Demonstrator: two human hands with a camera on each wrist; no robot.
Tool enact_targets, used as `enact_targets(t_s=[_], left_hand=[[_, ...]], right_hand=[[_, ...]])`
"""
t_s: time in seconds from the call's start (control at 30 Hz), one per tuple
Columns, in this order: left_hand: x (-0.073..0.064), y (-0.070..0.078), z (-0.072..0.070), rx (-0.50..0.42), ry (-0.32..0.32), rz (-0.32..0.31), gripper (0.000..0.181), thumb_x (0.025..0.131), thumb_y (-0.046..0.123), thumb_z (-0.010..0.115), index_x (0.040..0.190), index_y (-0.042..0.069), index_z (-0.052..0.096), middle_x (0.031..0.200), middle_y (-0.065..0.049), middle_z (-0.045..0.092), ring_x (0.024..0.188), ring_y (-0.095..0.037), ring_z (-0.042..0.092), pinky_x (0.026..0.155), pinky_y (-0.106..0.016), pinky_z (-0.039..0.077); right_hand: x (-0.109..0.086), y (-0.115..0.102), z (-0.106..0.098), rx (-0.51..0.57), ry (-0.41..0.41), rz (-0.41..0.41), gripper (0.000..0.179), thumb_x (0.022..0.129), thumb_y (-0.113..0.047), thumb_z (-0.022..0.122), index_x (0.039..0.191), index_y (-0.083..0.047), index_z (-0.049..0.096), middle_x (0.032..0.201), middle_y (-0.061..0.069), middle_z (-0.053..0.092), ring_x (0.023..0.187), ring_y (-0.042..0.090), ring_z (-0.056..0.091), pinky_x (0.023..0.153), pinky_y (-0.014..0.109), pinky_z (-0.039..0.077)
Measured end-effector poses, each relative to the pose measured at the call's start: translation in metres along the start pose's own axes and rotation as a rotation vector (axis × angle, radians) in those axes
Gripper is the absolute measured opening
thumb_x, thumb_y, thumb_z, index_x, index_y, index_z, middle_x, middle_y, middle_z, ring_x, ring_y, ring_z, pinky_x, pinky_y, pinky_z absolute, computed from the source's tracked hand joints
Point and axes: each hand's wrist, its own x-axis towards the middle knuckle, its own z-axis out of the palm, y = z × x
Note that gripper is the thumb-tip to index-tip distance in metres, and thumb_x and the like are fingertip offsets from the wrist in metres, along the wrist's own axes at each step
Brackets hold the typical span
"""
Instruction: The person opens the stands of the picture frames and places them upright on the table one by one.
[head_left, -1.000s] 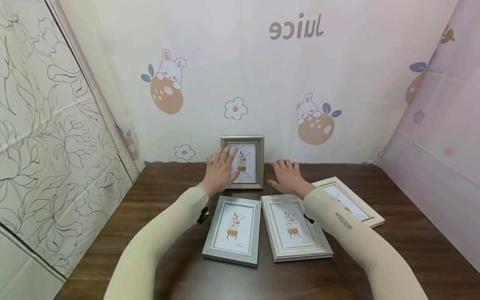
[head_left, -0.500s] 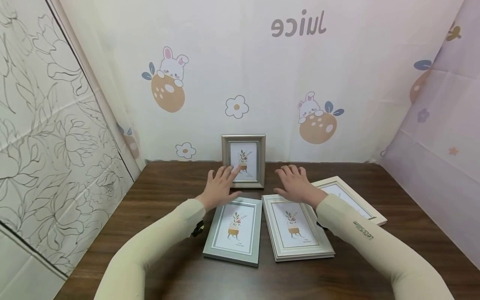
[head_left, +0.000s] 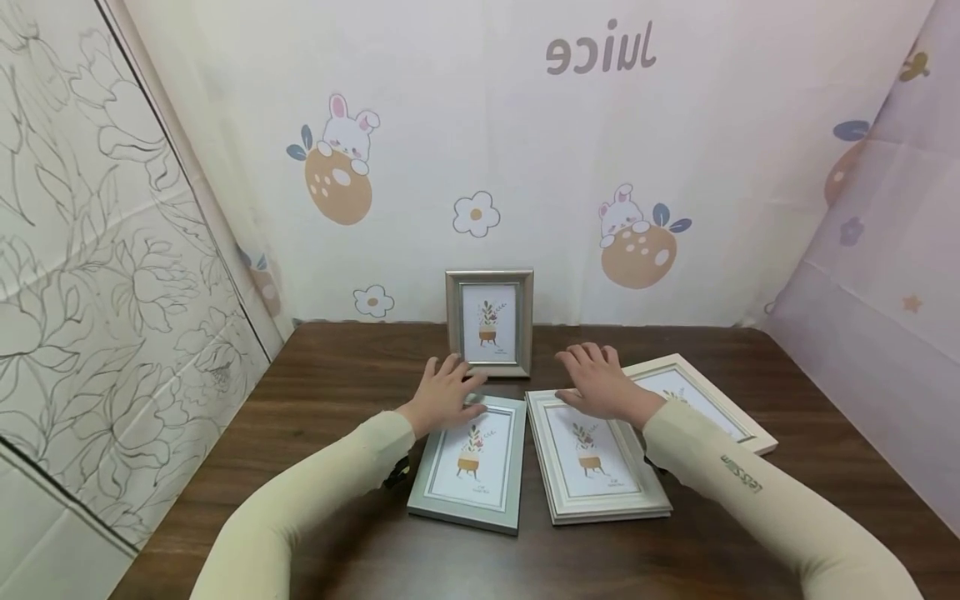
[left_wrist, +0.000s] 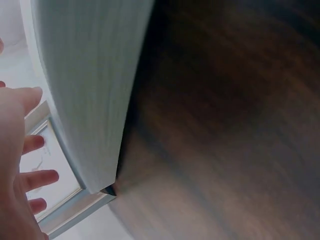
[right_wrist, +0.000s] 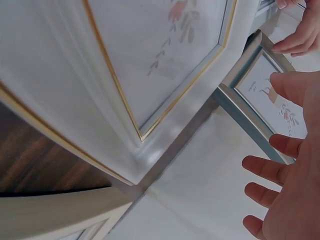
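A champagne-silver picture frame point(head_left: 487, 321) stands upright at the back of the table, leaning by the wall. My left hand point(head_left: 441, 398), fingers spread and holding nothing, is over the top left corner of a grey-green picture frame point(head_left: 468, 467) that lies flat. In the left wrist view the side edge of that grey-green frame point(left_wrist: 90, 90) looms large beside the fingers. Over the top edge of a white picture frame point(head_left: 585, 458), seemingly stacked on another, is my right hand point(head_left: 603, 387). Its fingers are apart with nothing between them, as the right wrist view also shows.
A cream picture frame point(head_left: 705, 404) lies askew at the right, partly behind my right forearm. The dark wooden table point(head_left: 337, 358) ends at a printed cloth backdrop point(head_left: 420, 150). A flower-patterned panel point(head_left: 127, 275) borders the left side.
Both hands have drawn back toward me from the upright frame; the left no longer overlaps its picture. The right has also shifted slightly right. The frames stay in place.
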Motion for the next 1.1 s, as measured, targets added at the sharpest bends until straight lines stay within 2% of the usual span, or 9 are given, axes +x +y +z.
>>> enact_targets(t_s=[0.13, 0.33, 0.5, 0.7, 0.93, 1.1], left_hand=[[-0.003, 0.0, 0.006, 0.011, -0.001, 0.018, 0.051, 0.099, 0.055, 0.051, 0.136, 0.021, 0.062, 0.146, -0.011, 0.048, 0.143, -0.034, 0.029, 0.111, -0.057, 0.021], [-0.004, -0.001, 0.015, 0.059, 0.047, 0.037, 0.043, 0.1, 0.052, 0.052, 0.127, 0.023, 0.067, 0.139, -0.008, 0.052, 0.138, -0.031, 0.034, 0.107, -0.054, 0.026], [-0.003, 0.0, 0.018, 0.042, 0.091, 0.061, 0.035, 0.1, 0.047, 0.053, 0.119, 0.021, 0.067, 0.137, -0.007, 0.052, 0.136, -0.031, 0.036, 0.106, -0.054, 0.027], [-0.003, 0.001, 0.021, 0.034, 0.095, 0.066, 0.032, 0.101, 0.043, 0.051, 0.117, 0.019, 0.065, 0.135, -0.006, 0.053, 0.135, -0.03, 0.037, 0.106, -0.054, 0.028], [-0.002, -0.003, 0.015, 0.026, 0.127, 0.059, 0.028, 0.102, 0.041, 0.05, 0.111, 0.018, 0.064, 0.12, -0.004, 0.059, 0.125, -0.027, 0.041, 0.103, -0.051, 0.026], [0.0, -0.007, 0.006, 0.041, 0.139, 0.075, 0.027, 0.103, 0.039, 0.049, 0.115, 0.019, 0.064, 0.114, -0.001, 0.066, 0.122, -0.026, 0.045, 0.103, -0.052, 0.023]], right_hand=[[-0.004, -0.002, 0.002, 0.017, 0.008, -0.042, 0.057, 0.095, -0.033, 0.066, 0.137, 0.001, 0.047, 0.136, 0.021, 0.046, 0.128, 0.042, 0.037, 0.099, 0.065, 0.024], [-0.007, -0.006, 0.007, -0.002, 0.017, -0.089, 0.054, 0.095, -0.033, 0.067, 0.135, -0.002, 0.049, 0.132, 0.019, 0.048, 0.125, 0.041, 0.04, 0.097, 0.063, 0.027], [-0.009, -0.005, 0.007, -0.007, 0.036, -0.086, 0.053, 0.094, -0.032, 0.068, 0.135, -0.002, 0.049, 0.132, 0.018, 0.048, 0.125, 0.04, 0.04, 0.098, 0.063, 0.026], [-0.009, -0.006, 0.005, 0.012, 0.034, -0.083, 0.053, 0.095, -0.032, 0.068, 0.135, -0.002, 0.049, 0.133, 0.019, 0.048, 0.126, 0.04, 0.039, 0.099, 0.064, 0.026], [-0.009, -0.007, 0.003, 0.008, 0.058, -0.096, 0.054, 0.095, -0.032, 0.068, 0.135, -0.002, 0.048, 0.132, 0.02, 0.047, 0.125, 0.04, 0.039, 0.097, 0.062, 0.026], [-0.008, -0.008, 0.0, 0.025, 0.076, -0.093, 0.057, 0.094, -0.032, 0.069, 0.137, -0.002, 0.048, 0.135, 0.021, 0.046, 0.127, 0.04, 0.039, 0.097, 0.061, 0.026]])
